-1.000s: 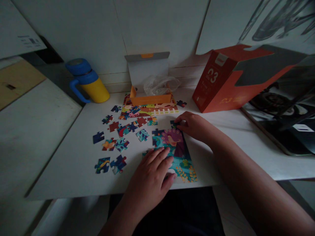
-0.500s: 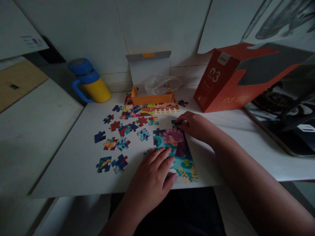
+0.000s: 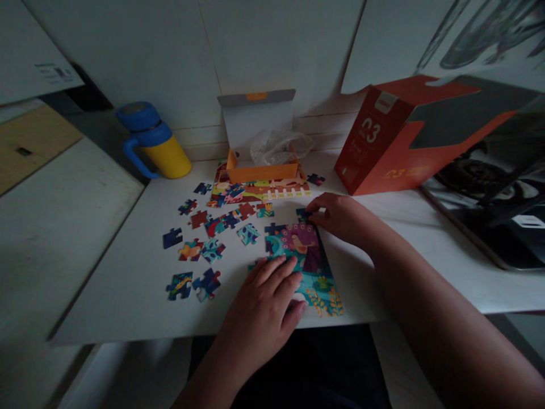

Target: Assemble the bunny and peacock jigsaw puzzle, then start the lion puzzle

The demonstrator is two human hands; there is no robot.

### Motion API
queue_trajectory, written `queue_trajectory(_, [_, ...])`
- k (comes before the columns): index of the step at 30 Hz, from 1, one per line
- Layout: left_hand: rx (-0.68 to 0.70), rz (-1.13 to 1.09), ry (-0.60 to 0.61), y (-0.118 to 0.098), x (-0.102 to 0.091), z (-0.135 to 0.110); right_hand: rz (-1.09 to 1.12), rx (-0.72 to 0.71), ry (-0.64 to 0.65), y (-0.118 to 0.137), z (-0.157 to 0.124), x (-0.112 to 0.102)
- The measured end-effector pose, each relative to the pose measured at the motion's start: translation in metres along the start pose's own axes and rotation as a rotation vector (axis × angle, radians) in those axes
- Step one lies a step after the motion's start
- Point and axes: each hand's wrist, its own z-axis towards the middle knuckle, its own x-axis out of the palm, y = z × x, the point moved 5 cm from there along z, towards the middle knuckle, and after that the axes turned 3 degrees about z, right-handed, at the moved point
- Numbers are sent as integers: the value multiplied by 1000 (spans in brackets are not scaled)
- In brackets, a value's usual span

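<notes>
A joined section of jigsaw puzzle lies near the table's front edge, showing a purple peacock over teal ground with orange plants. My left hand rests flat on its lower left part, fingers stretched out and covering some of the picture. Just above the section's top right corner, my right hand pinches a dark puzzle piece between thumb and fingers; the fingers hide part of it. Several loose puzzle pieces are spread to the left, some touching or overlapping. One loose blue-leaf piece lies closest to the joined section.
Behind the pieces, an open orange box holding a clear plastic bag stands on a colourful picture sheet. A yellow and blue jug stands back left. The large red box stands back right, beside a dark appliance.
Almost nothing differs. My right hand and the pinched piece stay at the section's top corner, and my left hand stays flat on the puzzle.
</notes>
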Motion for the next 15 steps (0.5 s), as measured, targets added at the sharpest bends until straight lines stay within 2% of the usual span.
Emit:
queue_trajectory(2, [-5,6,5,0,0,-1,33,114,-237,-5,-4,-25])
queue_trajectory(4, [-5,9,8,1,1,-1,55,234,-538,-12,-13,-53])
queue_trajectory(6, [-1,13,12,0,1,-1,71,297,-742,-19,-23,-72])
queue_trajectory(8, [4,17,20,0,1,-1,99,300,-851,-24,-29,-82])
queue_trajectory(12, [-1,17,27,-1,2,-1,211,230,-1002,-34,-36,-88])
queue_trajectory(14, [-3,13,23,0,2,-1,239,227,-1014,-38,-39,-89])
queue_trajectory(15, [-3,11,23,0,2,-1,230,236,-975,-39,-38,-88])
